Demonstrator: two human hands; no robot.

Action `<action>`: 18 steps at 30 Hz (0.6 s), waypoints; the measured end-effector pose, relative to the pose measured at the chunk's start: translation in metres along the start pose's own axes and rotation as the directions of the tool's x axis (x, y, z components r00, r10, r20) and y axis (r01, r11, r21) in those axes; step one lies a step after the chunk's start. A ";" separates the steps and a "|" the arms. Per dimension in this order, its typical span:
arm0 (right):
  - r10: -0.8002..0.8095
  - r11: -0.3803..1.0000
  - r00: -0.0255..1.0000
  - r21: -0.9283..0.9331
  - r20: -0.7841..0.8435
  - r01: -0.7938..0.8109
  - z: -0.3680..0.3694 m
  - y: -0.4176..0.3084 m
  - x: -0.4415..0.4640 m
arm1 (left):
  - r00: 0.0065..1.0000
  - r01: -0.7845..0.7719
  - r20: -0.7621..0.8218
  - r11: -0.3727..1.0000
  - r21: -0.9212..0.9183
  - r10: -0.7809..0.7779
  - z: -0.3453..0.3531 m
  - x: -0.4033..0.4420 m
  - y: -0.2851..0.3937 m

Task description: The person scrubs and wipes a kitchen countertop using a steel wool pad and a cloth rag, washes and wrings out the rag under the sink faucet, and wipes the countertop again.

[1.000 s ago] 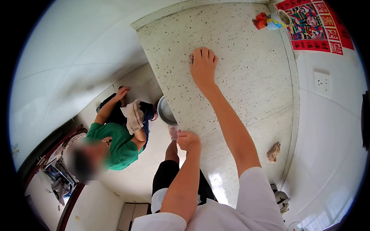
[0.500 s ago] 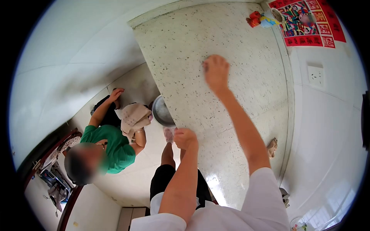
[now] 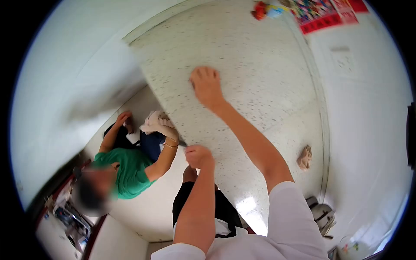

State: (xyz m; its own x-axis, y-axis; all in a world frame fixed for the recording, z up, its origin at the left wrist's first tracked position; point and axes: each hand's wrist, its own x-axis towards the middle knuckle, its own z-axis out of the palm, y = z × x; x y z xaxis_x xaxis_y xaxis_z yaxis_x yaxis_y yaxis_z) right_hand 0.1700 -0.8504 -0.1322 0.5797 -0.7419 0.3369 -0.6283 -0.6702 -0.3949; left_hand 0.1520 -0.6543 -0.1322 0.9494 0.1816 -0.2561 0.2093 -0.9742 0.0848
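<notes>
My right hand (image 3: 206,86) reaches forward over the pale speckled slab (image 3: 255,78), knuckles up and fingers curled down. Anything beneath its fingers is hidden. Close to the slab's left edge, my left hand (image 3: 199,157) is closed in a fist, and I cannot see what is inside it. Just beyond that fist a small grey bit of the metal basin's rim (image 3: 182,142) shows; the rest is covered. A crumpled beige cloth (image 3: 305,158) lies on the right side of the slab.
On the left, a person in a green shirt (image 3: 125,171) sits low, one arm holding a light cloth (image 3: 157,123) near the slab's edge. A red poster (image 3: 318,15), a colourful figure (image 3: 261,11) and a wall socket (image 3: 342,60) are along the right wall.
The view has shifted, and my right hand now appears further left over the slab. The other person's arm and light cloth have moved toward the slab, covering most of the basin.
</notes>
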 end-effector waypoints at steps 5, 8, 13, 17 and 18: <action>0.188 0.981 0.982 -0.045 -0.031 -0.190 -0.087 0.066 -0.067 | 0.999 0.032 0.016 0.998 -0.052 -0.032 -0.027 -0.004 0.004; 0.361 0.905 0.920 -0.181 -0.153 -0.385 -0.127 0.140 -0.063 | 0.999 0.035 0.038 0.994 -0.106 -0.031 -0.023 0.004 -0.003; 0.487 0.730 0.716 -0.217 -0.500 -0.648 -0.133 0.182 -0.019 | 0.998 0.051 -0.031 0.992 -0.117 -0.055 -0.037 -0.009 -0.002; 0.365 0.894 0.879 -0.147 -0.306 -0.423 -0.137 0.123 -0.065 | 0.997 0.078 0.003 0.975 -0.210 -0.079 -0.038 -0.004 -0.007; 0.286 0.935 0.900 -0.109 -0.329 -0.337 -0.140 0.110 -0.089 | 0.997 0.072 0.002 0.968 -0.240 -0.074 -0.037 -0.003 -0.009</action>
State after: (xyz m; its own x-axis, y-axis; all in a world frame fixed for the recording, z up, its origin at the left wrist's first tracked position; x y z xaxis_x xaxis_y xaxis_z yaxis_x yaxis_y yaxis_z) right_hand -0.0234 -0.8600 -0.0857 0.1713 -0.8649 0.4719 -0.8394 -0.3789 -0.3896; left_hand 0.1564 -0.6415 -0.0969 0.9310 0.2529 -0.2631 0.3272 -0.8977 0.2949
